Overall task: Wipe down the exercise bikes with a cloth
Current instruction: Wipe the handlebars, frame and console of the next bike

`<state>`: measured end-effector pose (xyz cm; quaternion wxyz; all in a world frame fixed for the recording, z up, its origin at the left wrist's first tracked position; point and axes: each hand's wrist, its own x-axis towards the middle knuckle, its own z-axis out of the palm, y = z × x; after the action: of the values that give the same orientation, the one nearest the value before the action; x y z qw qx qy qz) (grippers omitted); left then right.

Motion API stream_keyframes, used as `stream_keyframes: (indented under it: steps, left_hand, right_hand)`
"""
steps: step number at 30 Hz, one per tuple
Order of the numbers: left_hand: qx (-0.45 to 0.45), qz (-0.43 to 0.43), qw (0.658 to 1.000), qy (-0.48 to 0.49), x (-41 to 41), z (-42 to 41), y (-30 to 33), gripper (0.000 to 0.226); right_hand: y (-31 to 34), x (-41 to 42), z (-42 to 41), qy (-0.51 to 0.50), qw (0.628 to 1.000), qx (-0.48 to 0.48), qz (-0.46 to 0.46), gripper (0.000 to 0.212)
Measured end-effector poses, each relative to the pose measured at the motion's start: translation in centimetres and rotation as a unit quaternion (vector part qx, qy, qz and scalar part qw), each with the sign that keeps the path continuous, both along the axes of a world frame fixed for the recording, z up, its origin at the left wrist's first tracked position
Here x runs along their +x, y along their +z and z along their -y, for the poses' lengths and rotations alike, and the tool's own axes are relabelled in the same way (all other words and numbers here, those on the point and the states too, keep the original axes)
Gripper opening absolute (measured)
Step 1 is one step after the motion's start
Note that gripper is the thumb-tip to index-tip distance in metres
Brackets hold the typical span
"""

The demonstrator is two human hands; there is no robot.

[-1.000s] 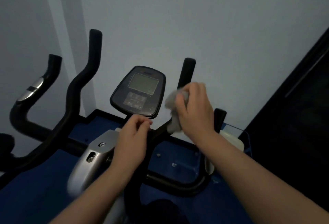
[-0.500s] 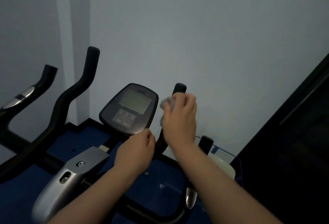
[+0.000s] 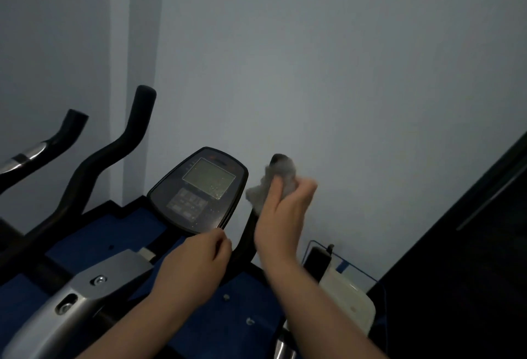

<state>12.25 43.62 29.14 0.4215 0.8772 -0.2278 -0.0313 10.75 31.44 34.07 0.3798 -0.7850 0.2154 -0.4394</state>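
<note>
A: Starting with the big things: what stands where?

B: 1 exercise bike (image 3: pixel 85 296) fills the lower left, its console (image 3: pixel 199 190) tilted toward the camera.

A: And the arms?

B: Both forearms reach forward. The right hand (image 3: pixel 282 216), raised, wraps the cloth (image 3: pixel 273 184) around the top of the right handlebar (image 3: pixel 245 241).

A: The left?

B: The left hand (image 3: pixel 196 261) hangs curled below the console; whether its grip holds anything, I cannot tell.

Cloth (image 3: pixel 272 184) higher, at handlebar (image 3: pixel 278 158) tip.
</note>
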Motion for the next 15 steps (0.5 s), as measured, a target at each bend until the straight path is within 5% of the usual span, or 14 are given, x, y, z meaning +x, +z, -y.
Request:
stream_keyframes:
  steps: [2,7,11,15]
  left_hand:
    - [0.000,0.005,1.000,-0.001,-0.2,0.1,0.0,0.028]
    - [-0.002,0.000,1.000,0.007,-0.2,0.1,0.1,0.028]
    - [0.005,0.014,1.000,0.019,-0.3,0.1,0.1,0.029]
    - [0.009,0.013,1.000,0.019,-0.2,0.1,0.0,0.029]
  right_hand:
    - [-2.1,-1.7,-0.7,0.005,0.999,0.022,-0.033,0.013]
    - [4.6,0.4,2.1,-0.009,0.995,0.010,0.104,0.005]
    - [1.1,0.8,0.2,0.001,0.997,0.045,0.055,0.019]
    - [-1.7,-1.5,0.7,0.009,0.997,0.068,-0.018,0.006]
